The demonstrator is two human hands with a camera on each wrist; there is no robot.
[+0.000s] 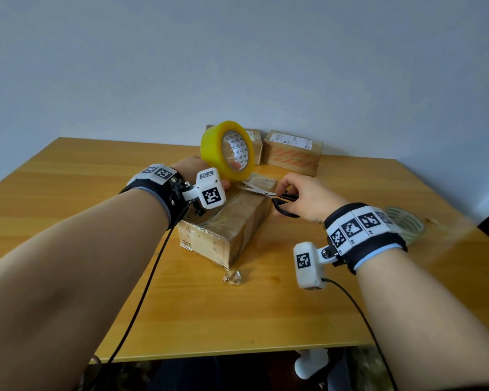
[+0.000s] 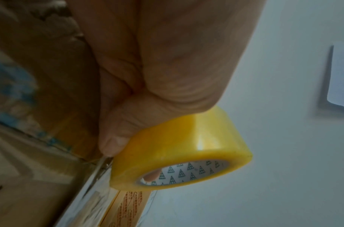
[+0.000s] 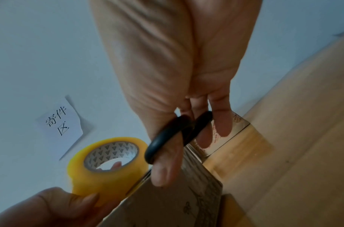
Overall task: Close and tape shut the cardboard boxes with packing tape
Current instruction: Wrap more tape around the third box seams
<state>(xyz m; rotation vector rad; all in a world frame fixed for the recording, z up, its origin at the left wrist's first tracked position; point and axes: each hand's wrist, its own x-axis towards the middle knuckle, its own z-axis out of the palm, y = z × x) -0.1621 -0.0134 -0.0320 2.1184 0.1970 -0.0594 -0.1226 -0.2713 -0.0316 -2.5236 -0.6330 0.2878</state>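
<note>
A wooden table point(image 1: 68, 193) stands against a plain pale wall point(image 1: 237, 52) bearing a paper sign point(image 3: 62, 122).

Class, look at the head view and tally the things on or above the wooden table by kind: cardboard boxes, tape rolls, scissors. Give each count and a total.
Cardboard boxes: 3 (near box, back box, back right box)
Tape rolls: 2 (yellow roll, clear roll)
Scissors: 1 (scissors)
Total: 6
</note>
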